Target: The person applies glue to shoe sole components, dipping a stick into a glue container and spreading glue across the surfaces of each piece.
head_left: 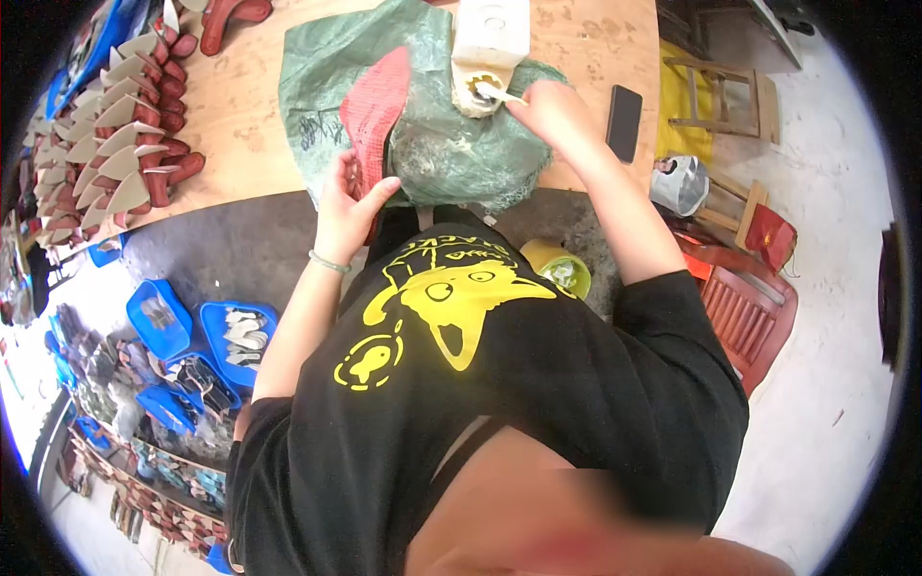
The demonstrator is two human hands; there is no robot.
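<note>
My left hand [348, 200] is closed on the lower end of a red textured shoe upper [377, 101], which points away from me over a green woven sack [442, 158]. Between the fingers and thumb of my right hand [557, 113] is the pale handle of a brush [497, 93]. The brush's far end is inside the opening of a white plastic container [491, 36], whose rim is crusted with a yellowish residue. That container rests at the sack's upper right.
A black phone [624, 123] lies right of my right forearm on the wooden table [240, 115]. Rows of red shoe uppers with beige pieces [125, 144] cover the left side. Below are blue baskets [158, 317], a yellow bin [567, 272] and a reddish chair [744, 317].
</note>
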